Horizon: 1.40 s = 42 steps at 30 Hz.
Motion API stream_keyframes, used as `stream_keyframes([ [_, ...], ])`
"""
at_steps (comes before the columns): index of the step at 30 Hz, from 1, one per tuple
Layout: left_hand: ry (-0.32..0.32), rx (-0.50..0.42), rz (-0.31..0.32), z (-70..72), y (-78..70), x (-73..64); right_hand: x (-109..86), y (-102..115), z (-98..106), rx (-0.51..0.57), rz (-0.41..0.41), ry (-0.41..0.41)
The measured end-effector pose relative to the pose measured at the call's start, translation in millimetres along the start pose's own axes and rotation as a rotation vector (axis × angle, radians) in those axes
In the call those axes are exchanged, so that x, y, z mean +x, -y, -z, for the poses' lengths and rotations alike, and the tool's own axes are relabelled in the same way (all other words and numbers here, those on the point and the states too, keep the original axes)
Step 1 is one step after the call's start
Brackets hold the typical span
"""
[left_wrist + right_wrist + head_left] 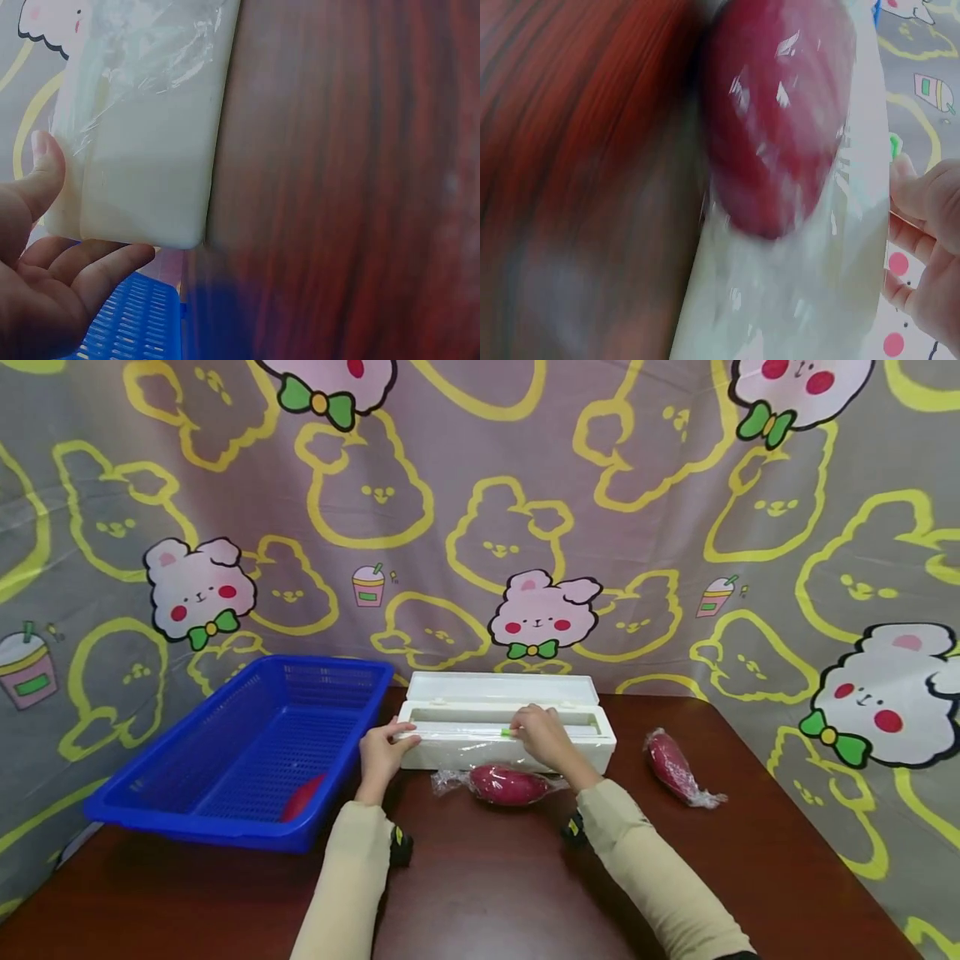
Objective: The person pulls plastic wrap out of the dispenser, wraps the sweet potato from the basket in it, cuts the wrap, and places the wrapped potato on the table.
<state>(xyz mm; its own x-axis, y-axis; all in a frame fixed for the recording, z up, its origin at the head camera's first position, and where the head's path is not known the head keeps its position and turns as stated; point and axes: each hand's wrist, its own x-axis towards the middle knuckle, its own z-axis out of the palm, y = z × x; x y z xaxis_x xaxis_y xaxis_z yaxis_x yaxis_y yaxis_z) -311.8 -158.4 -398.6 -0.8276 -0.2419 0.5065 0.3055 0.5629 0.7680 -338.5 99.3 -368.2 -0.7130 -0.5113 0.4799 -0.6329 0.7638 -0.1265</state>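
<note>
A white cling film dispenser box (487,753) stands at the back of the table with its lid (501,687) raised and a film roll inside. My left hand (381,752) grips the box's left end, thumb at the top edge and fingers against the end wall, as the left wrist view shows. At the front rim, my right hand (542,735) pinches a small green slide cutter (507,732). Clear film hangs down the box's front. Just before the box lies a red sweet potato (507,785) wrapped in film, its skin glossy in the right wrist view (776,112).
A blue plastic basket (202,828) stands on the left with a red sweet potato (302,799) in its near right corner. Another film-wrapped sweet potato (672,766) lies to the right. A patterned curtain (465,460) hangs behind the brown table (487,893).
</note>
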Motion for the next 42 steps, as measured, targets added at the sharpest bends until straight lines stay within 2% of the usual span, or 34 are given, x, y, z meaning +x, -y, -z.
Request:
stream_keyframes([
  [2, 0.015, 0.005, -0.004, 0.8, -0.3, 0.3, -6.9, -9.5, 4.1, -0.041, 0.024, -0.011],
  [5, 0.033, 0.004, 0.017, 2.1, 1.6, 0.5, -21.1, -25.9, 10.1, -0.089, -0.002, -0.050],
  [9, 0.022, 0.006, 0.041, 3.3, 4.4, 2.2, -35.8, -43.9, 17.8, -0.135, -0.010, -0.083],
  [12, 0.024, 0.001, 0.030, 1.3, 2.4, 3.3, -40.5, -51.0, 22.6, -0.183, 0.032, -0.095],
  [18, 0.018, -0.001, 0.017, 2.0, -1.6, 0.5, -43.1, -54.2, 23.5, -0.265, 0.066, -0.127],
  [30, 0.023, 0.017, 0.033, 1.9, -6.0, 0.5, -48.8, -60.4, 27.7, -0.274, 0.095, -0.134],
  [34, 0.042, 0.027, 0.036, -0.1, -7.8, 0.0, -58.5, -71.5, 31.8, -0.214, 0.077, -0.139],
  [38, 0.023, 0.023, 0.040, 1.7, -8.8, -0.8, -70.0, -85.9, 36.6, -0.146, 0.045, -0.182],
  [42, 0.002, 0.032, 0.026, 2.4, -6.4, -1.5, -75.1, -93.3, 41.3, -0.168, 0.059, -0.174],
])
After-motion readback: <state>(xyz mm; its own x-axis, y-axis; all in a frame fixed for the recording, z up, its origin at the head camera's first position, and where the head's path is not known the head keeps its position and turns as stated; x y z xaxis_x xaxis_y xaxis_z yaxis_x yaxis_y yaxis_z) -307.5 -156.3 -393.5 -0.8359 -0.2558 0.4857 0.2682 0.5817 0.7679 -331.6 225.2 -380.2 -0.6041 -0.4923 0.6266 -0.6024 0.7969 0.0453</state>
